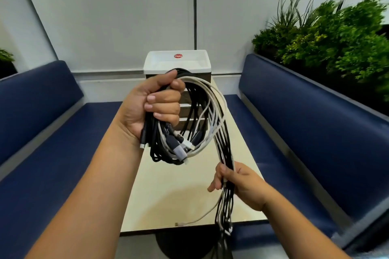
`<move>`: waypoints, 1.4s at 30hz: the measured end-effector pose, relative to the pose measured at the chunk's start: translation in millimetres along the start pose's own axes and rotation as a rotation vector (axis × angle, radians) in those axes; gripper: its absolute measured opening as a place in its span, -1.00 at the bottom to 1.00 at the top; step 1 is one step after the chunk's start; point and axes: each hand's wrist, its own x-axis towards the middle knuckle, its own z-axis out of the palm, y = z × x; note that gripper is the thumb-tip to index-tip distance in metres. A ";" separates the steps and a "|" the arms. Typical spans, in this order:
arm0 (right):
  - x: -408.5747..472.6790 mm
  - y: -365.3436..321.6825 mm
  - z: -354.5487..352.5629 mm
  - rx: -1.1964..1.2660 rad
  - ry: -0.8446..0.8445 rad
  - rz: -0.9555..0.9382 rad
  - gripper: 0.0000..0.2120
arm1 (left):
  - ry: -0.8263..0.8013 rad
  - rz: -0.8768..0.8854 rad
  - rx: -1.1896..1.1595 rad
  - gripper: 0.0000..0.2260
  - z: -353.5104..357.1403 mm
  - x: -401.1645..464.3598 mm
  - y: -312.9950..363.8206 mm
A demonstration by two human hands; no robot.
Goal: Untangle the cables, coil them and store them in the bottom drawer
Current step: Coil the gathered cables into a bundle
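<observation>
Head view, single frame.

Cables (202,115): a mixed bundle of black and white leads, looped into a rough coil and held in the air above the desk, in front of the drawer unit. Several plug ends hang at the lower left of the coil, just below the left hand. From the coil's right side the strands run down together in a straight bunch to the right hand, then trail past the near desk edge and out of sight below. One white lead lies apart on the near part of the desk with its plug (179,224) at the edge.

Left hand (155,105): raised, palm toward the camera, fingers (166,99) curled tight round the upper left of the coil, thumb over the top.

Right hand (240,183): lower and nearer, to the right; fingers and thumb closed round the hanging bunch of strands.

Desk (168,191): narrow, pale cream top, running from near to far between the two seats.

Drawer unit (177,63): small, at the far end of the desk against the wall; white tray-like top with a red oval label; its drawer fronts are largely hidden behind the coil, so whether the bottom drawer stands open cannot be told.

Benches: dark blue upholstered seats, left (42,115) and right (315,115).

Plants (336,35): green foliage in a planter behind the right bench.
</observation>
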 end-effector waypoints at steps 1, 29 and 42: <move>-1.4 3.3 6.5 0.025 0.027 0.020 -0.64 | 0.000 0.006 -0.023 -0.81 -2.8 0.1 1.9; -6.9 -45.7 42.2 -0.550 -0.080 0.369 -0.83 | 1.527 1.038 0.620 -0.61 -40.1 56.7 -39.3; 7.1 -160.9 43.8 -1.646 -0.245 -0.193 -0.92 | 1.199 0.504 0.999 -0.63 -23.5 59.1 -63.3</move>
